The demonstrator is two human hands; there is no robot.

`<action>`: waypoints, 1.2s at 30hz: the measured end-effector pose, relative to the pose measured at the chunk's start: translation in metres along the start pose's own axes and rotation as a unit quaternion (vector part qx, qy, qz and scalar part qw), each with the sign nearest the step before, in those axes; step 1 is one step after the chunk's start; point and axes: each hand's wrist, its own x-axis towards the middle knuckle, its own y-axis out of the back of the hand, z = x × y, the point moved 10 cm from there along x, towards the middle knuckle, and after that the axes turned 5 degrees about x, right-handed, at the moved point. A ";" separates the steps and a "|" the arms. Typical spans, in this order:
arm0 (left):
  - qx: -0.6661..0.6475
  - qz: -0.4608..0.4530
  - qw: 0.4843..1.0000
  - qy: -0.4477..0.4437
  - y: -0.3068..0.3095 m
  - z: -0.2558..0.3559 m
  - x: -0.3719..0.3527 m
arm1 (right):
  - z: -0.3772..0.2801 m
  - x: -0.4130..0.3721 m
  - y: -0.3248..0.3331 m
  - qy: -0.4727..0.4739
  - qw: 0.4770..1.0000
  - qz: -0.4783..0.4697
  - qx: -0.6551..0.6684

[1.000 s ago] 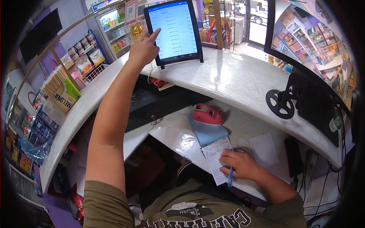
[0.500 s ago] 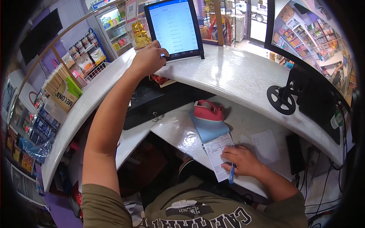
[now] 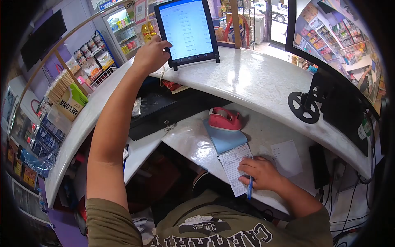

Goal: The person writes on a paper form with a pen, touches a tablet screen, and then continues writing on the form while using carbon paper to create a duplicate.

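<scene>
On the raised counter stands a tablet (image 3: 187,31) in a black stand, its lit screen showing a list of lines. My left hand (image 3: 151,55) is at the tablet's left edge, fingers loosely bent and apart, the fingertips overlapping the border of the screen. My right hand (image 3: 261,173) rests on the lower desk with a blue pen (image 3: 249,187) in its fingers, point downward. Beneath those fingers lies an order pad (image 3: 234,166) with printed lines and some handwriting at its top. Its blue cover (image 3: 227,139) is folded back under a red tape dispenser (image 3: 224,120).
A loose white paper (image 3: 287,158) lies right of my right hand. A monitor (image 3: 341,111) on a black stand occupies the right side. Left on the counter is a Melona box (image 3: 72,101) of wooden sticks. Cables (image 3: 347,206) hang at the lower right.
My left hand has moved up and left from the tablet's lower left corner to its left edge, uncovering that corner. The right hand and pen stay nearly still.
</scene>
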 end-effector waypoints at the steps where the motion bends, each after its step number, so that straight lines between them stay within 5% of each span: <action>1: 0.002 0.001 1.000 0.004 0.000 -0.001 0.001 | 0.000 0.000 0.000 -0.002 1.000 -0.003 -0.001; 7: 0.016 0.065 0.998 0.005 0.013 0.003 0.004 | 0.001 -0.001 0.000 -0.003 1.000 0.000 0.003; 25: 0.020 0.031 0.997 0.069 0.005 0.007 0.031 | 0.000 0.001 0.001 0.001 1.000 0.000 0.007; 36: -0.005 0.002 1.000 0.008 -0.017 0.032 -0.006 | 0.001 0.000 -0.001 -0.002 1.000 -0.007 -0.005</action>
